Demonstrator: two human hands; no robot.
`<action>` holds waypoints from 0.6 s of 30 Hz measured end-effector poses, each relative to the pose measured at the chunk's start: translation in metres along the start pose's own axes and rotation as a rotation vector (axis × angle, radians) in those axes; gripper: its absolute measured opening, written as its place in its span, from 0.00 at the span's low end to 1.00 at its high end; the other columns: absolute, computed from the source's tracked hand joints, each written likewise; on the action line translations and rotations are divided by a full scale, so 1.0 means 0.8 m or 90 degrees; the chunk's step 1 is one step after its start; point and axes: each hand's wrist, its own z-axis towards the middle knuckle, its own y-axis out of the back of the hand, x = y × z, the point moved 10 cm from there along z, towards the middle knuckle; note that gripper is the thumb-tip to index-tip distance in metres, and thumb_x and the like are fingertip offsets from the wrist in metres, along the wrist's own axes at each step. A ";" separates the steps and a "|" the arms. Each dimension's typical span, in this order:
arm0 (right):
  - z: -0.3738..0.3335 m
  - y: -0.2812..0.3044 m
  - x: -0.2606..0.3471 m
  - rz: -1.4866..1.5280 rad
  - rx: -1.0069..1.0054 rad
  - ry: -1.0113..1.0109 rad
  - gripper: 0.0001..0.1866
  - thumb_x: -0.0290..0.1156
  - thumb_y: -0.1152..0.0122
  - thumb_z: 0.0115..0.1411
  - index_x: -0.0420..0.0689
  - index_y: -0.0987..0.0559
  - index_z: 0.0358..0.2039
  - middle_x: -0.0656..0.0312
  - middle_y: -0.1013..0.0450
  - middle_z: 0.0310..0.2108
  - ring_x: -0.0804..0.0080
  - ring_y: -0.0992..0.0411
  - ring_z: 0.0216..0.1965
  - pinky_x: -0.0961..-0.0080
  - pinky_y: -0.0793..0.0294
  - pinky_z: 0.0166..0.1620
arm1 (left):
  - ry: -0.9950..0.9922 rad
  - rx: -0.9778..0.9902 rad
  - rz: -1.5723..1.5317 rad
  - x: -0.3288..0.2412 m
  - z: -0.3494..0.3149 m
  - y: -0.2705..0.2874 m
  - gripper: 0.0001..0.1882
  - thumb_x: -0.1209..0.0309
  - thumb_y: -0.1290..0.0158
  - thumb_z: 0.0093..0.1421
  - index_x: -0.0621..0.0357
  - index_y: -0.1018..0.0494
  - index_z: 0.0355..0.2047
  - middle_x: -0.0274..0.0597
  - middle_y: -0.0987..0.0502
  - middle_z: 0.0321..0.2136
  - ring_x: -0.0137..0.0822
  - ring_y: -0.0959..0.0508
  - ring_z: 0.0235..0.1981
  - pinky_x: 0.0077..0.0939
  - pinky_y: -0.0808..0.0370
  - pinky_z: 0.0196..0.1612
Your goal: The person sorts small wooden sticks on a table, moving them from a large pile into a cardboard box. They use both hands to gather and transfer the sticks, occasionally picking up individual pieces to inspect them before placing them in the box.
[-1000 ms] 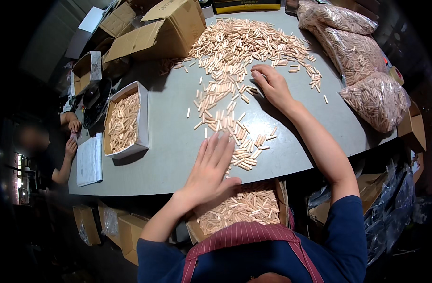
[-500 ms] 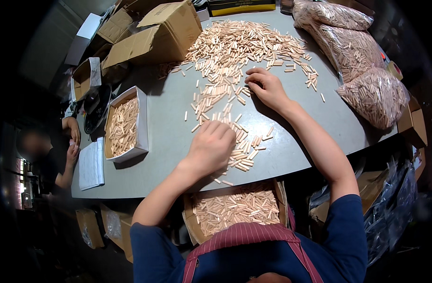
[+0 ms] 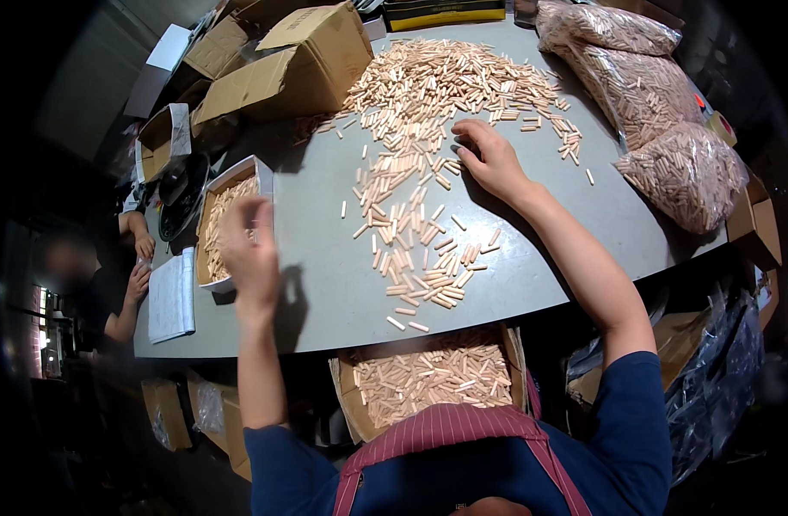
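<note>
Wooden dowels [image 3: 428, 249] lay freed: left hand [image 3: 249, 249] had swung off, grip blurred, unreadable; right hand [image 3: 489, 159] rested open on pile.

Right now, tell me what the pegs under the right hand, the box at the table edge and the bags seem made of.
Pegs: likely unfinished wood, pale tan, matte, short cylinders. Box below the table edge: brown corrugated cardboard, by its dull flaps. Bags: clear plastic film, glossy and creased, with pegs showing through. The right hand rests on the pegs.
</note>
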 end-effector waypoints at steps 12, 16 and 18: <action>0.002 -0.007 0.003 -0.015 0.038 0.000 0.12 0.26 0.38 0.61 0.41 0.16 0.45 0.50 0.23 0.56 0.47 0.24 0.56 0.60 0.24 0.58 | -0.257 0.274 -0.136 -0.152 -0.091 -0.112 0.13 0.73 0.37 0.60 0.54 0.19 0.46 0.44 0.21 0.44 0.48 0.23 0.50 0.45 0.29 0.57; 0.000 -0.001 0.000 -0.010 0.025 0.001 0.10 0.25 0.38 0.59 0.40 0.16 0.42 0.49 0.23 0.55 0.46 0.24 0.55 0.59 0.23 0.58 | -0.311 0.353 -0.226 -0.219 -0.097 -0.167 0.11 0.70 0.37 0.60 0.53 0.18 0.44 0.43 0.21 0.44 0.48 0.24 0.49 0.44 0.29 0.57; -0.001 -0.002 0.005 -0.007 0.023 0.002 0.10 0.24 0.40 0.59 0.40 0.15 0.41 0.49 0.22 0.55 0.46 0.23 0.55 0.59 0.23 0.58 | -0.336 0.402 -0.198 -0.232 -0.095 -0.181 0.10 0.70 0.38 0.61 0.54 0.19 0.43 0.43 0.21 0.44 0.48 0.25 0.49 0.43 0.29 0.56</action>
